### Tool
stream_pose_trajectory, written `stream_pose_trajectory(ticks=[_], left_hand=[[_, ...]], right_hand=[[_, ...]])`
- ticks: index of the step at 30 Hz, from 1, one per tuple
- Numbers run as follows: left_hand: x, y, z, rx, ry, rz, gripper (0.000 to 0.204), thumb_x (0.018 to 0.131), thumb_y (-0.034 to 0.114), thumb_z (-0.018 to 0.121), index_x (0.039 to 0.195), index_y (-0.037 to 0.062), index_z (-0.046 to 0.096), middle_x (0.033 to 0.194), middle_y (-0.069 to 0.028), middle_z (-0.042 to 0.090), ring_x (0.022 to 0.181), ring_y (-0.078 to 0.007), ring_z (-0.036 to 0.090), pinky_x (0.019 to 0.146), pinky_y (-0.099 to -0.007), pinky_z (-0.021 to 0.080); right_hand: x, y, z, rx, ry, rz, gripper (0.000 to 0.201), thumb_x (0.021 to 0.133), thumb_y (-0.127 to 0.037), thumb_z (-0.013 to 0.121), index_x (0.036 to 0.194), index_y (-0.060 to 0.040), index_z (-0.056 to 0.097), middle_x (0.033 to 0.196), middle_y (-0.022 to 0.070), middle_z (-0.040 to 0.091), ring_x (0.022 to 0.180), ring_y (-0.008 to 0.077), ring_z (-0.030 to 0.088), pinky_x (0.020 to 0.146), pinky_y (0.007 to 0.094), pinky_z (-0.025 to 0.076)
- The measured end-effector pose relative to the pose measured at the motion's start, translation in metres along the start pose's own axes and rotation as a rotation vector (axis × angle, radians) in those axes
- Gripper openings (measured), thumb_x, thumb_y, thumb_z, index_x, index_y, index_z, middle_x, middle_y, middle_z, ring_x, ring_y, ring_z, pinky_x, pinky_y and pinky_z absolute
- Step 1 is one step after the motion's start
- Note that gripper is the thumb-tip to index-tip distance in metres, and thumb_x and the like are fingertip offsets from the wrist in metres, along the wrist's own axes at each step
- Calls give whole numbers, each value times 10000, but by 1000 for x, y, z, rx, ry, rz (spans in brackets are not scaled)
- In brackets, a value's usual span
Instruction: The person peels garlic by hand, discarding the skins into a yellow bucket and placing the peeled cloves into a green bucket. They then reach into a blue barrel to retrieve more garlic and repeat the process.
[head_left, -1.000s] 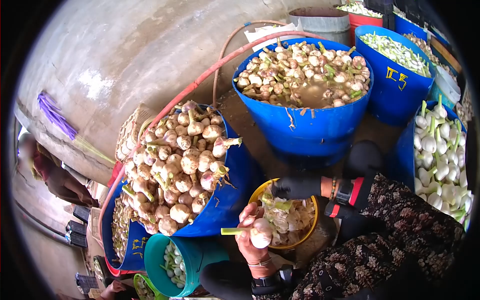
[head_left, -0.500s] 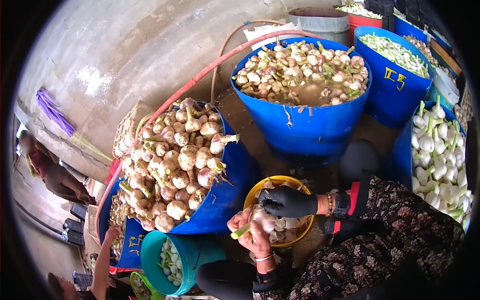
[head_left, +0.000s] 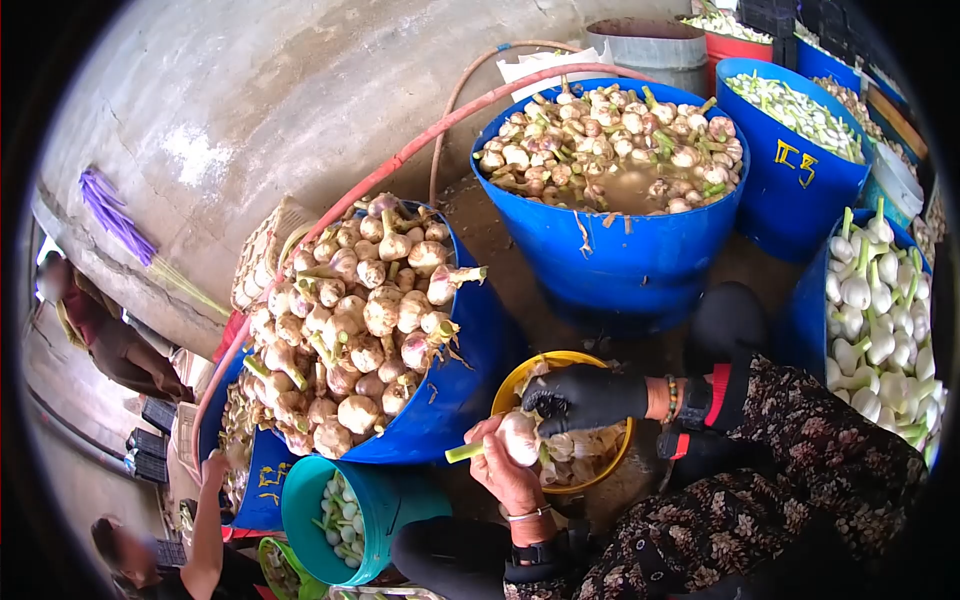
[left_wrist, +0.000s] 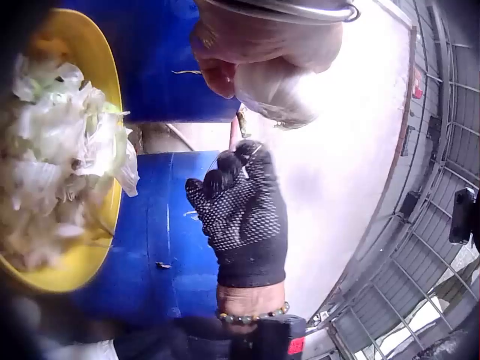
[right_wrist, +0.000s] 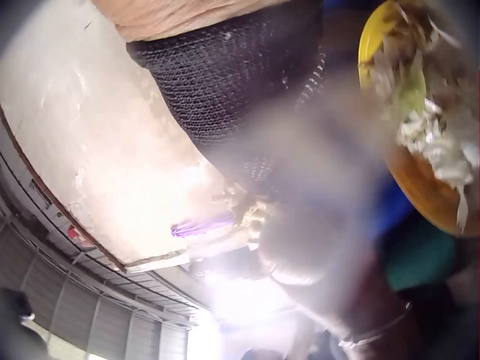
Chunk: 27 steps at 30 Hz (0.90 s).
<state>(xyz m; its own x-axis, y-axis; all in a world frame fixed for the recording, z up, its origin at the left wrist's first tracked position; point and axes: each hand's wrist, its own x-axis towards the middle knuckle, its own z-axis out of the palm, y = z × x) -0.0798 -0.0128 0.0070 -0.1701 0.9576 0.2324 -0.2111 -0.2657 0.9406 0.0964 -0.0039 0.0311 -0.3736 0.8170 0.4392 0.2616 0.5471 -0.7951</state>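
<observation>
My bare left hand [head_left: 508,478] holds a whitish garlic bulb [head_left: 518,438] with its cut green stem pointing left. In the left wrist view this bulb [left_wrist: 274,91] sits under my curled fingers. My right hand [head_left: 585,398], in a black dotted glove, is right beside the bulb with its fingers curled. A thin pale sliver [left_wrist: 244,171] shows at the gloved fingertips in the left wrist view; cannot tell what it is. Below both hands stands a yellow basin [head_left: 622,455] of papery garlic skins [head_left: 590,462]. Blur covers much of the gloved hand in the right wrist view.
A blue tub [head_left: 480,350] heaped with unpeeled garlic stands at left, a teal bucket [head_left: 385,530] of cleaned bulbs before it. Behind is a blue tub [head_left: 610,260] of garlic in water. White bulbs [head_left: 875,310] fill a tub at right. A person [head_left: 150,560] reaches in at lower left.
My right hand has come from over the back of the basin to the bulb in my left hand. The bulb has turned within the left hand. Another person's arm has appeared at lower left.
</observation>
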Motion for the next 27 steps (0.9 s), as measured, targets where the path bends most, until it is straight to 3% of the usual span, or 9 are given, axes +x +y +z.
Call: stream_pose_trajectory(ticks=[3, 9, 11, 13, 16, 17, 20, 25, 27], left_hand=[[-2, 3, 2, 265, -6, 270, 271, 901, 196, 544, 874, -58, 633, 990, -96, 522, 969, -218, 507, 873, -355, 415], [-4, 2, -3, 751, -15, 599, 266, 857, 231, 587, 876, -27, 649, 943, -108, 519, 919, -249, 506, 796, -368, 411], [0, 3, 0, 417, 13, 414, 250, 866, 216, 557, 869, -15, 653, 867, -107, 535, 872, -262, 514, 797, -374, 412], [1, 34, 16, 478, 19, 377, 312, 910, 227, 484, 797, -30, 621, 839, -108, 577, 853, -240, 530, 800, -369, 426], [10, 27, 4, -66, -39, -28, 342, 974, 295, 426, 892, 26, 620, 927, -97, 592, 879, -211, 575, 788, -346, 477], [12, 20, -7, -69, -20, -13, 342, 974, 295, 426, 892, 26, 620, 927, -97, 592, 879, -211, 575, 788, -346, 477], [11, 6, -34, -757, -46, -513, 313, 954, 358, 492, 993, 66, 597, 951, -77, 634, 854, -254, 617, 738, -451, 516], [14, 10, -57, -867, 24, -642, 461, 919, 479, 458, 990, 58, 632, 902, -93, 669, 830, -304, 635, 663, -454, 508], [13, 25, -69, -537, 167, -498, 347, 920, 365, 499, 997, 46, 615, 925, -64, 644, 869, -253, 624, 767, -412, 514]], right_hand=[[-3, -6, 8, -11, -76, 183, 280, 852, -240, 708, 973, -21, 582, 855, 99, 633, 786, 199, 610, 725, 358, 484], [-6, -6, 14, -117, 42, 14, 134, 823, -127, 661, 893, -38, 589, 767, 121, 627, 679, 264, 608, 639, 378, 483], [-6, -4, 9, -265, 59, -22, 106, 819, -114, 642, 882, -43, 596, 750, 133, 625, 661, 283, 609, 621, 385, 482], [-8, 28, 17, -313, -54, 286, 155, 863, -151, 591, 969, -41, 617, 807, 148, 659, 720, 302, 638, 626, 405, 485], [-14, 50, 16, -467, -195, 234, 299, 846, -239, 635, 1085, -61, 610, 915, 146, 667, 811, 320, 654, 682, 418, 511], [-14, 49, 15, -584, -286, 202, 353, 837, -266, 649, 1128, -71, 602, 959, 146, 667, 848, 324, 659, 705, 425, 520], [-9, 40, 6, -618, -253, 176, 413, 822, -297, 645, 1177, -93, 587, 1008, 143, 661, 886, 326, 658, 728, 423, 528], [-2, 37, 7, -696, -286, 140, 247, 800, -154, 591, 1036, -107, 648, 838, 130, 668, 742, 335, 654, 653, 427, 515], [-6, 44, 15, -661, -240, 92, 218, 791, -132, 576, 991, -110, 659, 817, 117, 668, 735, 328, 654, 643, 430, 514]])
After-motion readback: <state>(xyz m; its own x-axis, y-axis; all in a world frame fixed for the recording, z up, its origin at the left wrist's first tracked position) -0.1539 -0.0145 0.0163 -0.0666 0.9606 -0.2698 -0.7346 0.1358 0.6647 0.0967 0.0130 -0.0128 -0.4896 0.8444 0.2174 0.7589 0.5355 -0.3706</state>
